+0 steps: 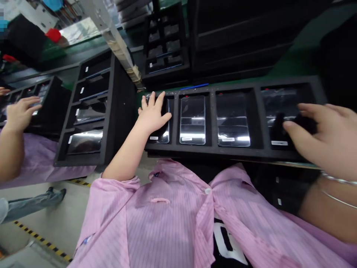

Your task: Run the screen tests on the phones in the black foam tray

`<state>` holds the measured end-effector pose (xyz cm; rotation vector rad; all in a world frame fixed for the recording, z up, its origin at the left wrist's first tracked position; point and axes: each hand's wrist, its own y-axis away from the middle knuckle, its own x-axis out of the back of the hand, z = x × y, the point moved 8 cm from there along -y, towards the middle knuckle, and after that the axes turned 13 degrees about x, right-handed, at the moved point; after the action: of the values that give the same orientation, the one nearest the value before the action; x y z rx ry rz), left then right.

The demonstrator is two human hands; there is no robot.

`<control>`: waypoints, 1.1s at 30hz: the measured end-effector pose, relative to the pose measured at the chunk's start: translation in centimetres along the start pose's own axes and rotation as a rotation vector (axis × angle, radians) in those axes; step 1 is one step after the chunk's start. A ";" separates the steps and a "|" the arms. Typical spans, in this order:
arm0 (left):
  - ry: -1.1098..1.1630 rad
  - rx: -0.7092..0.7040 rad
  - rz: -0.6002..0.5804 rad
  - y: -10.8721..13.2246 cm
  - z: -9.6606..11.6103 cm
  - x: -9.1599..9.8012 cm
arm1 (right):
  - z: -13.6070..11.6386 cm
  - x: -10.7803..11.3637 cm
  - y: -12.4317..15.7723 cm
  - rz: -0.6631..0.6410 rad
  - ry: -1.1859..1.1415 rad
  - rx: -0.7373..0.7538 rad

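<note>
A black foam tray (212,150) lies in front of me, with several compartments side by side. Flat, glossy phone screens lie in it, among them one screen (193,119) and another screen (232,119), each with a small white label at its near end. Over the leftmost compartment, my left hand (152,115) spreads its fingers and partly covers the screen (164,137) there. At the tray's right end, my right hand (325,130) hovers with thumb and fingers apart above the rightmost screen (279,128). I cannot tell whether either hand touches a screen.
Left of me stands a second foam tray (107,149) with labelled screens, beyond it a co-worker's hand (21,111) over another tray. A taped post (125,56) rises behind. A blue pen-like stick (195,86) lies along the tray's far edge; another tray (164,72) stands farther back.
</note>
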<state>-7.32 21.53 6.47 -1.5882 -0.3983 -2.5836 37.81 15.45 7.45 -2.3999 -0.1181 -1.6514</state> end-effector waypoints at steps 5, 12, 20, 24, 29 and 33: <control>-0.088 -0.001 0.058 0.3 0.7 -0.1 | -2.4 1.0 -0.9 0.106 -0.128 -0.102; -0.003 -0.035 0.054 0.4 1.1 1.6 | 0.2 1.6 0.1 0.206 -0.313 -0.119; -0.067 -0.423 -0.050 2.2 12.0 -1.9 | -11.3 -0.5 -1.7 -0.046 -0.126 0.360; -0.353 -0.267 -0.130 1.9 14.0 -4.6 | -13.3 -3.4 -2.4 -0.039 0.041 0.317; -0.420 -0.236 -0.155 2.4 14.3 -4.0 | -12.7 -3.7 -1.9 0.065 -0.055 0.366; -0.430 -0.237 -0.182 2.3 14.3 -4.0 | -12.0 -3.3 -1.9 0.079 -0.121 0.368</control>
<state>7.30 22.82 9.47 -2.3026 -0.2816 -2.4737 25.34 14.79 8.75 -2.1904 -0.3139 -1.3169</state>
